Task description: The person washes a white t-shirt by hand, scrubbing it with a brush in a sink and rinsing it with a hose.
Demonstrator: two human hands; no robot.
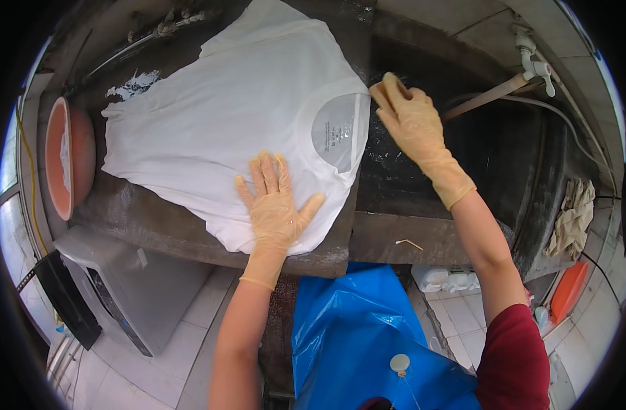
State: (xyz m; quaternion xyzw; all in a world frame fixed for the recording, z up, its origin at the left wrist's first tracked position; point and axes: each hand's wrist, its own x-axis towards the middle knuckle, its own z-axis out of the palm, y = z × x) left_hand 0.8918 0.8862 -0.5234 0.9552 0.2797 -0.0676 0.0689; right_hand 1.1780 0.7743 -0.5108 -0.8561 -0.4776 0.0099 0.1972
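A wet white T-shirt (231, 102) lies spread on a dark stone slab (138, 200), its neckline towards the sink. My left hand (274, 212), in a thin yellowish rubber glove, rests flat on the shirt below the collar, fingers apart. Past the collar, over the sink basin's edge, my right hand (415, 120) wears a matching glove and grips a small brown block (382, 97), possibly a scrubbing brush. Fingers cover much of the block. Printed writing shows inside the shirt's collar (333, 133).
Water lies in the dark basin (477, 169) on the right, under a white tap (535, 66). A pink plastic basin (82, 159) stands tilted at the left. A cotton swab (409, 244) lies on the front ledge. Below are a grey appliance (144, 287) and a blue apron (354, 328).
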